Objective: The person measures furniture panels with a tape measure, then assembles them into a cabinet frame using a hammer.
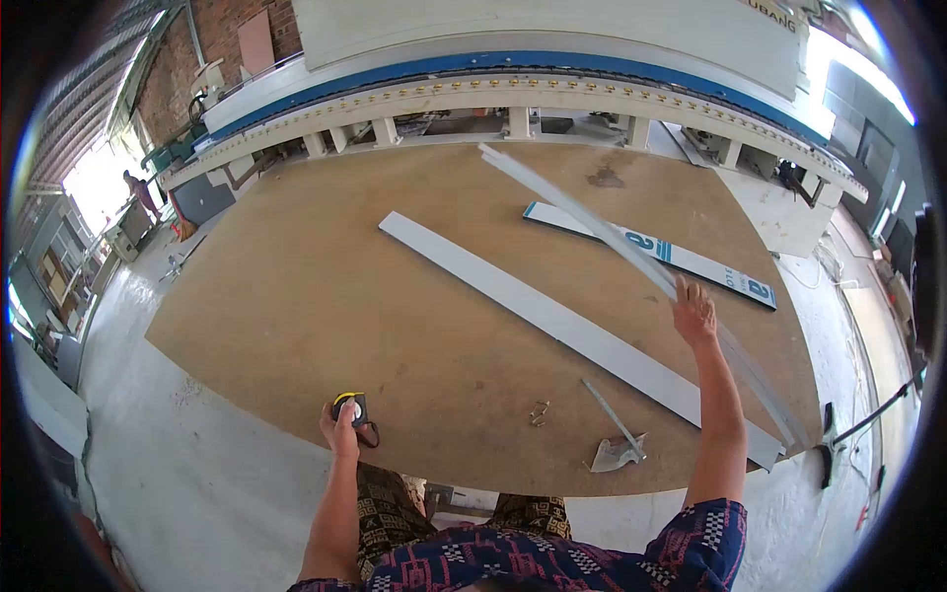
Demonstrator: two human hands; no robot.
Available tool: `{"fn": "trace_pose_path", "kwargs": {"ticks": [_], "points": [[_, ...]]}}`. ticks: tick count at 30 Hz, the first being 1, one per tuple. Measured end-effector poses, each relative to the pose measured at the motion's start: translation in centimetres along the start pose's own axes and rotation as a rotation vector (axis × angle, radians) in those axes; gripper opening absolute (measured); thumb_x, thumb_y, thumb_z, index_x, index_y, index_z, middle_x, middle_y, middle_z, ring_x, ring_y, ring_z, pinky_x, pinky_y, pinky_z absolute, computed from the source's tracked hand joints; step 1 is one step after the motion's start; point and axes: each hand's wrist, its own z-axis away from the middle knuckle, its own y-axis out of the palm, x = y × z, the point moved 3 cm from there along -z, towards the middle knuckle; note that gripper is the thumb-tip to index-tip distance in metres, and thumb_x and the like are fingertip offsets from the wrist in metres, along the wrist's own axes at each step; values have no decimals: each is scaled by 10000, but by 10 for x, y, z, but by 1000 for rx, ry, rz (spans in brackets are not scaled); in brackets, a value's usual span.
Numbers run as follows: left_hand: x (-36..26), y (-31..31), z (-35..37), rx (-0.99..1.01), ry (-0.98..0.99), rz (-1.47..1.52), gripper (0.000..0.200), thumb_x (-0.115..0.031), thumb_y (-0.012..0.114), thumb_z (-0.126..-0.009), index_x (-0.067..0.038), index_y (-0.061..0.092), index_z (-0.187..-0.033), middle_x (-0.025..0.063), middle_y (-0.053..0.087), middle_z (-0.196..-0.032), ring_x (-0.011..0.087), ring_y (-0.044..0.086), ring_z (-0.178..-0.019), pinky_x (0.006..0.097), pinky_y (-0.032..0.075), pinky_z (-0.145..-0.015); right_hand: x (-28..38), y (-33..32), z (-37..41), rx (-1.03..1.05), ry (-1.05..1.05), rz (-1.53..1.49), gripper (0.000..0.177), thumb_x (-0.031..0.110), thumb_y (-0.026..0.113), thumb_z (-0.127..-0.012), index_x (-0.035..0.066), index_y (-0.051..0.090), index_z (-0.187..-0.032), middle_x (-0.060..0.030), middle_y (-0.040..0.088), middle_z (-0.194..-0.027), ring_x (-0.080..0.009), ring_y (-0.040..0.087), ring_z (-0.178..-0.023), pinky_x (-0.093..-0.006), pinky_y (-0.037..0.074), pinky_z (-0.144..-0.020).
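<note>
Head camera: on the brown table (pixel 266 266) lies a white board (pixel 552 324); above the table, the right hand (pixel 694 312) pinches a long, blurred pale strip (pixel 577 210) near mid-length, best held lightly and evenly so neither end sags; the left hand (pixel 342 428) curls round a tape measure (pixel 358 409).

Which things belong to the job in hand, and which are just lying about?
Seemingly in use:
tape measure, in left hand
long strip, in right hand
plain white board, perhaps

Seemingly lying about:
blue-lettered board
thin rod
plastic bag
small metal pieces
</note>
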Motion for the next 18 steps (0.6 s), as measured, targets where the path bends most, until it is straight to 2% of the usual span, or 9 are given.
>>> {"fn": "trace_pose_path", "kwargs": {"ticks": [4,7,13,18], "points": [[-5,2,4,-18,13,-1,269,-236,659,-736,-32,540,-864,32,545,-715,94,529,-535,217,453,-380,14,-48,-19,-133,-101,-15,557,196,594,-722,51,405,-1225,-124,498,-949,-275,539,-856,-382,467,-693],[-7,0,3,-9,7,-19,261,-237,660,-737,-38,542,-858,27,544,-715,90,530,-542,215,457,-382,42,-68,-23,-87,-172,-36,520,220,565,-761,55,405,-1227,-139,499,-985,-285,539,-890,-388,464,-711],[-8,3,6,5,27,21,274,-241,666,-734,-33,536,-856,32,546,-727,98,535,-551,215,471,-397,139,-71,9,189,-254,-232,489,271,517,-819,64,387,-1242,-182,506,-1038,-315,540,-941,-417,448,-763],[-15,1,7,28,26,16,308,-250,678,-729,-21,531,-872,46,553,-745,92,542,-568,214,471,-398,201,-49,47,342,-267,-356,508,242,497,-820,55,340,-1265,-193,509,-1046,-320,541,-955,-425,440,-794]]}}
